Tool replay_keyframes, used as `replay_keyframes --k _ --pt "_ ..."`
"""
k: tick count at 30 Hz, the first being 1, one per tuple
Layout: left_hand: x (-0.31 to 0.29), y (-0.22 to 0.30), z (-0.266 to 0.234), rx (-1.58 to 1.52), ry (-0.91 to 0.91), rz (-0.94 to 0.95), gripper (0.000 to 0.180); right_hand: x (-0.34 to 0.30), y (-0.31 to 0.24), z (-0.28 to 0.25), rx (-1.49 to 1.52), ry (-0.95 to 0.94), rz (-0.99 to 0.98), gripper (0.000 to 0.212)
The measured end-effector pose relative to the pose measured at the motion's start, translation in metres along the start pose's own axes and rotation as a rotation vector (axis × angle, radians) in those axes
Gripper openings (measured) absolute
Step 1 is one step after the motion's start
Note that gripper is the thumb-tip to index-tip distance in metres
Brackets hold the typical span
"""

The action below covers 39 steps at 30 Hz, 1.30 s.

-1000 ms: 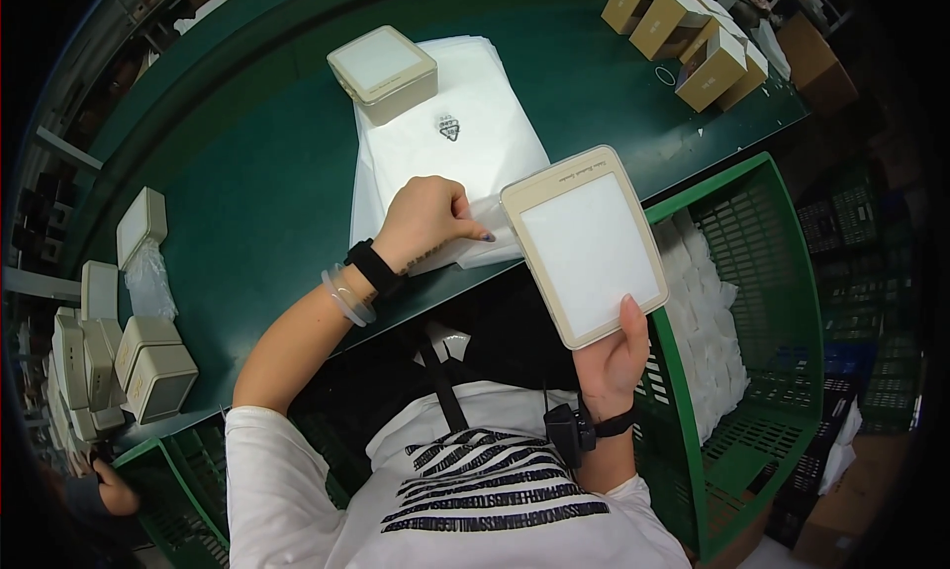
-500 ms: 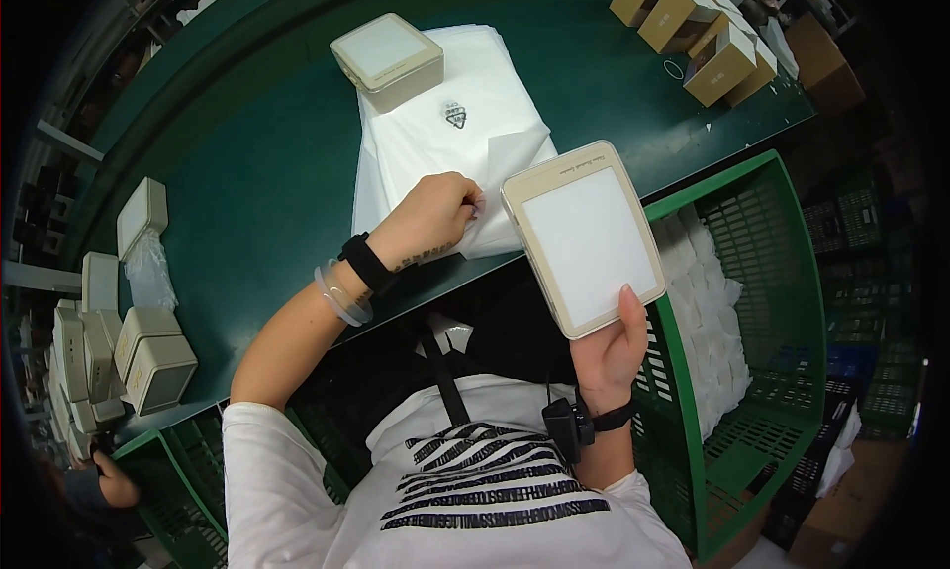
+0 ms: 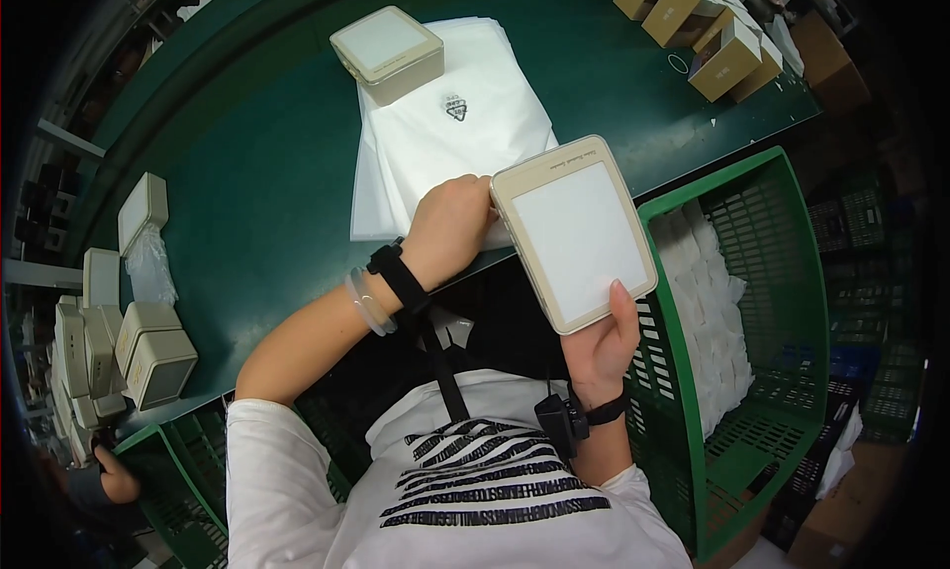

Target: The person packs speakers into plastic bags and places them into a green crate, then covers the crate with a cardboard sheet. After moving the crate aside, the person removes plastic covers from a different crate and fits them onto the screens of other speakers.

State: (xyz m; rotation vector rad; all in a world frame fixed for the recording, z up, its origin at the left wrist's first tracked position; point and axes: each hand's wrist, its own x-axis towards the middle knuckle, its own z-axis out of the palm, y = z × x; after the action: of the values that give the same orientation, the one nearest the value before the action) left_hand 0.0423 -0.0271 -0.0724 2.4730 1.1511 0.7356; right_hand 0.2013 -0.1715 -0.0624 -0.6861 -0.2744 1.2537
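Note:
My right hand grips a cream, rounded-corner box-shaped device with a white front panel, its thumb lying over the lower edge of the panel. The device is tilted over the table's near edge. My left hand is closed, its knuckles against the device's left edge; its fingertips are hidden, so what they pinch cannot be made out. Under and beyond that hand lies a stack of thin white bags with a printed recycling mark. A second cream device rests on the far end of the stack.
Several more cream devices crowd the table's left end, beside a crumpled clear plastic bag. Small tan boxes stand at the far right of the green table. At my right, a green crate holds white wrapped items.
My left hand has moved slightly right and up to the device's edge. The device in my right hand has shifted a little left, and the bags' lifted corner no longer shows.

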Motion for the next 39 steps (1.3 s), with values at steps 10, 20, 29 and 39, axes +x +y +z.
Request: replay_keyframes --k 10,20,29,39 --pt "0.017 -0.033 -0.043 -0.563 -0.087 -0.475 0.014 0.014 0.028 -0.027 -0.355 -0.066 -0.05 0.061" --pt "0.017 -0.015 -0.069 -0.631 0.122 -0.411 0.015 0.043 -0.035 0.034 -1.005 -0.453 -0.26 0.075" --pt "0.015 -0.011 -0.081 -0.381 0.259 -0.199 0.013 0.092 -0.047 0.063 -0.921 -0.377 0.026 0.059" --pt "0.021 -0.003 -0.076 -0.45 0.175 -0.219 0.013 0.085 -0.016 0.039 -0.647 -0.147 0.305 0.055"
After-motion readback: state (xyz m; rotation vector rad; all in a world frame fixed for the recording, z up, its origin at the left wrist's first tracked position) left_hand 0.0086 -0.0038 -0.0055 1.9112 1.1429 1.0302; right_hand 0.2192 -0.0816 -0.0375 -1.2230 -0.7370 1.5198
